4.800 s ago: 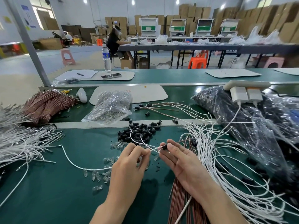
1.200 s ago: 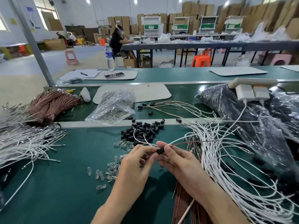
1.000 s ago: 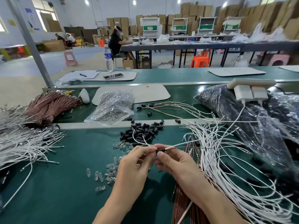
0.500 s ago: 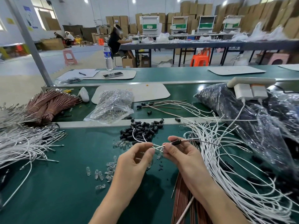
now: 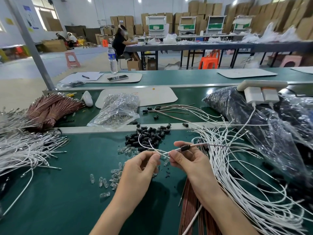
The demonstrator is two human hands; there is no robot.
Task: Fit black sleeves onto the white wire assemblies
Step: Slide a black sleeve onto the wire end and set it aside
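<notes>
1. Black sleeve (image 5: 185, 147): threaded on the white wire assembly (image 5: 176, 150), just past R thumb tip, above the green bench (image 5: 67, 192). 1.0 s ago it sat right where both hands' fingertips met. It has since slid off along the leads to the right. Hardly moved vs 0.5 s ago.
2. L hand (image 5: 142, 168): thumb + index pinched narrow on the assy's white end, other fingers curled under.
3. R hand (image 5: 189, 162): thumb + fingers pinch the leads just left of the sleeve, index stretched over it. Hands sit slightly further apart than 1.0 s ago.
4. Meaning (my read): sleeve is on the wire but not seated. The bared stretch betw. the hands prob. needs sorting first, then the sleeve gets pushed back over it. Unit not finished.
5. Hard to see, near: copper-coloured wires (image 5: 188, 209) run under R forearm, ends cut off at frame bottom.
6. Betw. the fingertips: crossed thin ends, maybe a clear bulb. Too small to tell what joins what, or whether R index touches the sleeve.
7. Mid: loose clear bulbs (image 5: 115, 177) and the spare sleeve pile (image 5: 147, 136) lie beyond the hands. White wires loop over part of the pile.
8. Right: white wire heap (image 5: 237, 167) tangled, individual assys not separable.
9. Far: dark plastic bag (image 5: 254, 124), contents unclear through glare.
</notes>
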